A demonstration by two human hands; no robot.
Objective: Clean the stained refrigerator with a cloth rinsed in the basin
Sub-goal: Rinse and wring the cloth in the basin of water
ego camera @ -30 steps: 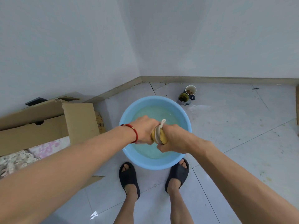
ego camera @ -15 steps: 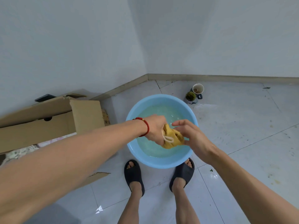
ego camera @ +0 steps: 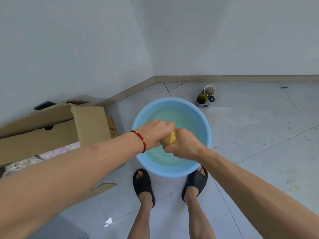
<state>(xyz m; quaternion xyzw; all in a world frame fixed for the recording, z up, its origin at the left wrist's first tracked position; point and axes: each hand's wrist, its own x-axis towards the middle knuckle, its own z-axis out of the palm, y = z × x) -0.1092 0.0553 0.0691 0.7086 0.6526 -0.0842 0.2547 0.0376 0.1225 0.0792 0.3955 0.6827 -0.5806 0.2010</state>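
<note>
A light blue basin (ego camera: 206, 128) holding water stands on the tiled floor just in front of my feet. Above its middle I hold a yellow cloth (ego camera: 170, 138), bunched into a tight roll. My left hand (ego camera: 154, 133), with a red bracelet at the wrist, grips the cloth's left end. My right hand (ego camera: 183, 144) grips its right end, fingers curled round it. Only a small strip of cloth shows between the two fists. No refrigerator is in view.
An open cardboard box (ego camera: 51, 128) lies on the floor at the left, against the wall. Two cups (ego camera: 206, 95) stand beyond the basin near the corner. My feet in black slippers (ego camera: 144, 185) touch the basin's near rim. Stained floor tiles spread to the right.
Half a second ago my right hand was off the loosened cloth, fingers spread. It has closed on the cloth again, and both fists now squeeze it together over the water.
</note>
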